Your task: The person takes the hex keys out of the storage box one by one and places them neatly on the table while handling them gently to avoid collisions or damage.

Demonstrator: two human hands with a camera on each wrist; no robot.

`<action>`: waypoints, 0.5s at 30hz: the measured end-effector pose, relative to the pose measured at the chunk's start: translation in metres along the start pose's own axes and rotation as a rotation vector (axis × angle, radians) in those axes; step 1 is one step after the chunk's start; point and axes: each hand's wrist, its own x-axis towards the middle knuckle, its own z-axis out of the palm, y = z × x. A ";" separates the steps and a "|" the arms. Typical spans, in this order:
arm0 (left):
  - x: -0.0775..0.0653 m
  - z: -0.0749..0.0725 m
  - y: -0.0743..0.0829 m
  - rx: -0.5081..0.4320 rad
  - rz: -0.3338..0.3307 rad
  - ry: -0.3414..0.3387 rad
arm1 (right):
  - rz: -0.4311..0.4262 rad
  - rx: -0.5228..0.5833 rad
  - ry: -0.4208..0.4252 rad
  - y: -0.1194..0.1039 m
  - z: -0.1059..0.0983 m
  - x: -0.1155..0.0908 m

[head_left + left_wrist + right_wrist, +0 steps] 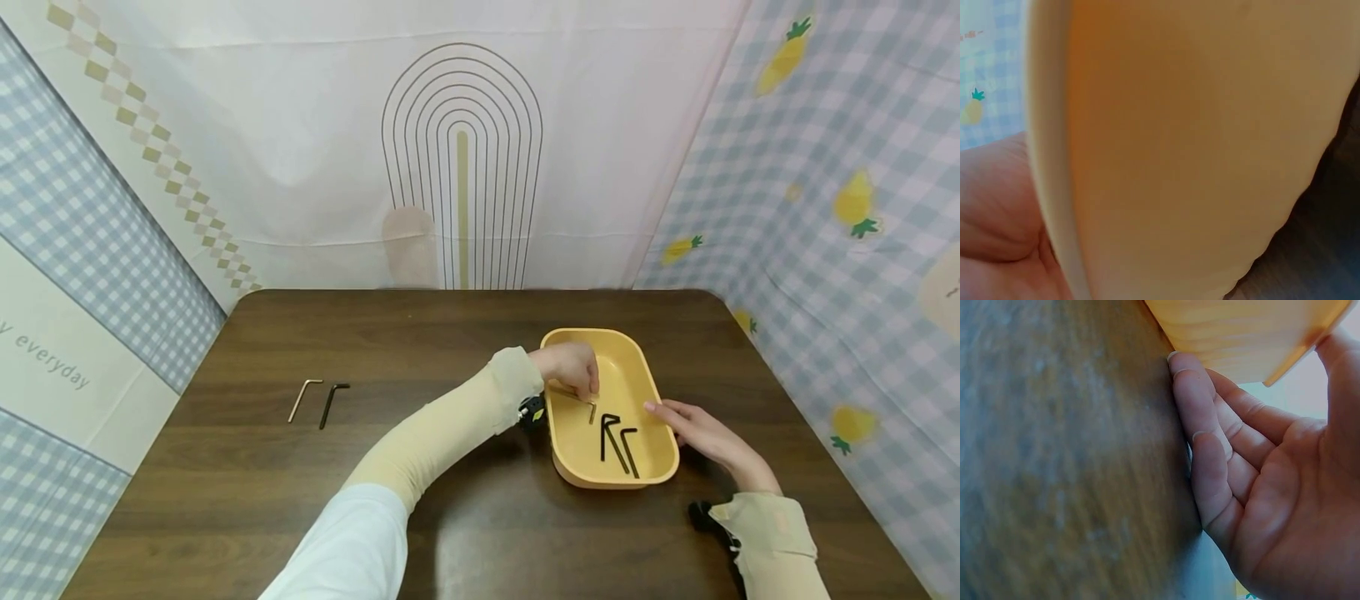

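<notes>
A yellow plastic bin stands right of the middle of the table. My left hand reaches over its left rim, fingers curled down at a brass-coloured hex key, whose long arm is partly hidden under the hand. Several black hex keys lie on the bin's floor nearer to me. With the thumb on the right rim and the fingers low against the outer wall, my right hand holds the bin. In the left wrist view the bin's outer wall covers the fingers of that hand.
Farther left on the brown wooden table lie a brass-coloured hex key and a black hex key, side by side. Patterned cloth hangs behind the table and along both sides.
</notes>
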 end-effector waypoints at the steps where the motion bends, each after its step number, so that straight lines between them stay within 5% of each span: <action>1: 0.000 0.000 -0.001 0.002 0.007 0.004 | -0.002 -0.002 -0.001 0.000 0.000 0.000; 15: 0.006 0.005 -0.009 0.081 0.094 0.002 | -0.007 0.009 0.004 0.000 0.001 0.000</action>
